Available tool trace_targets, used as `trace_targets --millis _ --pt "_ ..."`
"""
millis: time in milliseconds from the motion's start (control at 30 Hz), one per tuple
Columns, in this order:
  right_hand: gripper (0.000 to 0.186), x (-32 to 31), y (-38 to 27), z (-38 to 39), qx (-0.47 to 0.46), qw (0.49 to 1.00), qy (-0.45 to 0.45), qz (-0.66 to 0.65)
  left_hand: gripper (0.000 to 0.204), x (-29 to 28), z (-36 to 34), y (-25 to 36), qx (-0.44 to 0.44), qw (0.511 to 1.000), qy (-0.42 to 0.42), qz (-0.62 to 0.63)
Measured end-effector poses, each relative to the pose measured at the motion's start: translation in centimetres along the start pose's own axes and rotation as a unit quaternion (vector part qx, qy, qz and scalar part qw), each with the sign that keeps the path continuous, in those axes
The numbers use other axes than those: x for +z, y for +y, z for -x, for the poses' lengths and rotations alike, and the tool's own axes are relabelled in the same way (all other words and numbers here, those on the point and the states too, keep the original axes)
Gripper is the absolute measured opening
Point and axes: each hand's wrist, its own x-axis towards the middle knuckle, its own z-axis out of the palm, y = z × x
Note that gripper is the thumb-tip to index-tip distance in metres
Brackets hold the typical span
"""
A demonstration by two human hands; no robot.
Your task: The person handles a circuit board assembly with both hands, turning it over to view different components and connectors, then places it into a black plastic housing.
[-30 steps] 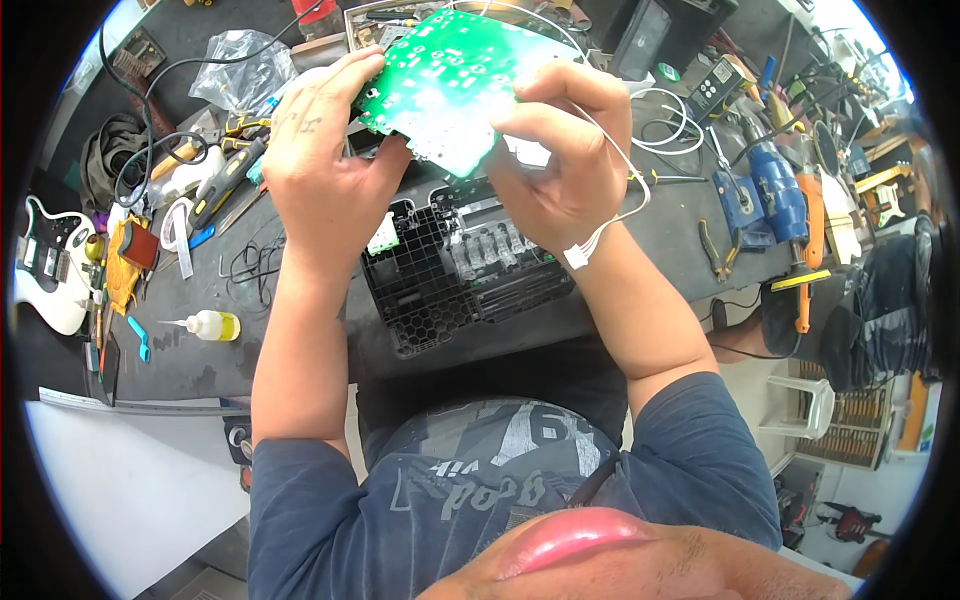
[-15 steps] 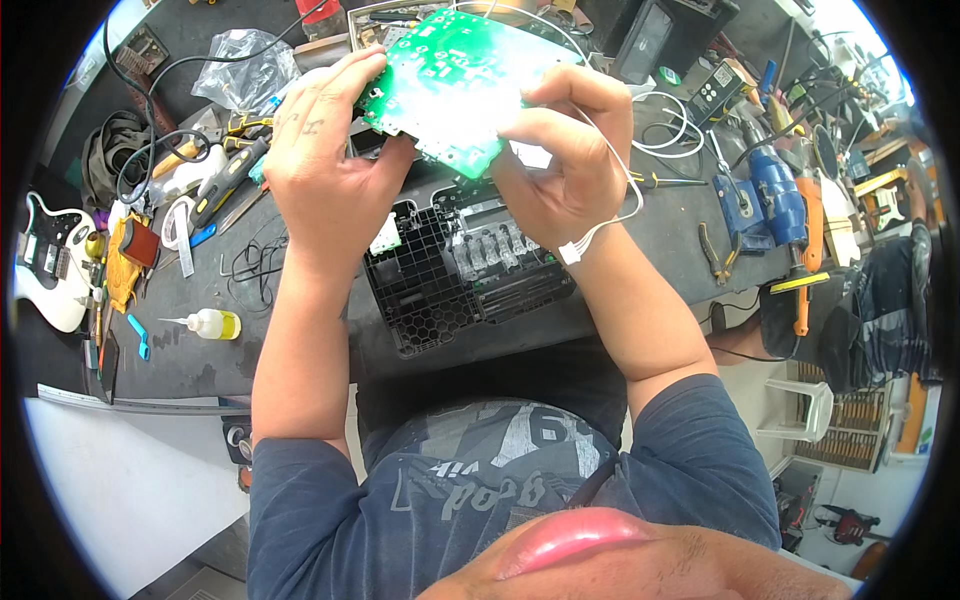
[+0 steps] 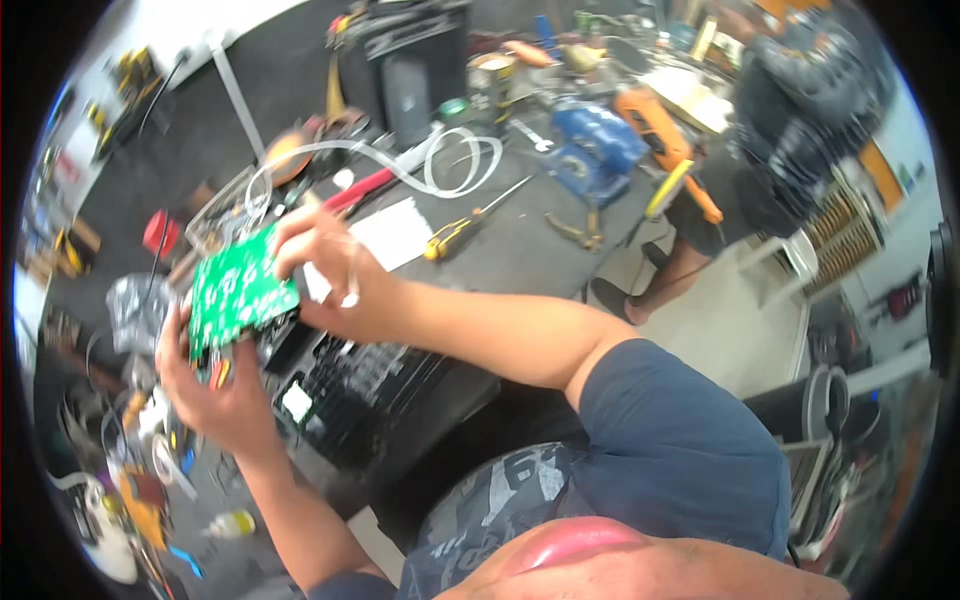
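The black bench (image 3: 510,240) looks more turned than before. The black plastic frame (image 3: 365,385) and, near it, the green circuit board (image 3: 240,290) both show farther left, with the left hand (image 3: 222,405) and right hand (image 3: 335,264) still holding the board's edges.

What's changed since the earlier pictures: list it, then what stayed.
The view has turned, swinging the whole bench anticlockwise in the picture. The green circuit board, with the left hand and right hand, has shifted from the upper middle to the left of the picture; its bright glare is gone. Nothing was visibly taken or released. Both hands still hold the board, and the black plastic frame remains on the bench.
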Motion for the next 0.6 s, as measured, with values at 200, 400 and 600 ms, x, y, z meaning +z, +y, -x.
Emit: trace_targets --millis 200,400,600 --pt "0.049 0.2 0.2 0.3 0.048 0.999 0.003 0.018 0.050 -0.2 0.3 -0.9 0.043 0.998 0.006 0.034" --pt "0.047 0.7 0.4 1.3 0.139 0.986 -0.002 -0.090 0.047 0.6 0.7 0.5 -0.013 0.994 0.011 0.105" --pt "0.056 1.5 0.6 1.0 0.175 0.971 -0.028 -0.159 0.042 0.9 1.3 -1.0 0.016 0.987 -0.015 0.159"
